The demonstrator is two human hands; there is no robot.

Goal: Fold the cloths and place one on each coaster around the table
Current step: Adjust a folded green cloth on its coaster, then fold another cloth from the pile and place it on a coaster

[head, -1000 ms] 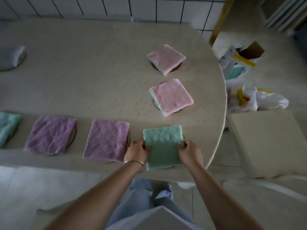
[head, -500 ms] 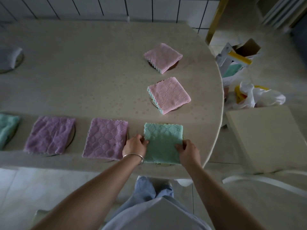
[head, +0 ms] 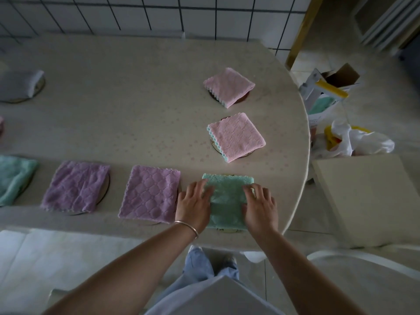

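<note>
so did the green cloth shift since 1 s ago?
Cannot tell. The green cloth sits equally close beside the purple cloth; the camera moved, and both hands slid further onto it.

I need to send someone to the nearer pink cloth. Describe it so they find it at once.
Start at the rounded right end of the table. Two pink cloths lie there on coasters; take the pink cloth closer to the hands, just beyond the green cloth they press. Unlike the farther pink cloth, it shows a blue scalloped edge along its left side.
</note>
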